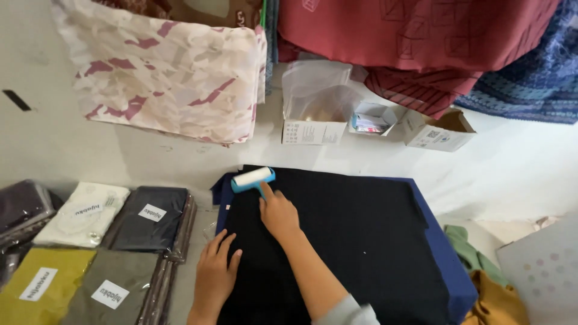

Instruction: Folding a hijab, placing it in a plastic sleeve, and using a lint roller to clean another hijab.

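- Nearest the camera, the left hand (215,272) is pressed flat on the black cloth (337,241), fingers spread open and gripping nothing.
- A lint roller (253,179) (white roll, blue frame) is held by the right hand (278,213); the fingers are closed around its short handle, with the index finger laid along it toward the roll.
- The roller lies at the far left corner of the black cloth, just beyond the fingertips of the right hand, and its roll rests on the cloth surface.
- For a good pass, judged from this position: the roll should be kept flat on the cloth with even pressure, strokes should be made straight, and the cloth should be held taut by the flat hand so that no folds are dragged up.
- The black cloth is spread over a blue cloth (445,253), whose edge shows along the right and far sides.
- Packaged folded fabrics (96,241) in clear sleeves (white, navy, olive, grey) are laid out to the left.
- Small cardboard boxes (313,129) stand against the wall beyond, under hanging patterned textiles (174,78).
- Green and mustard garments (487,283) lie crumpled at the right.
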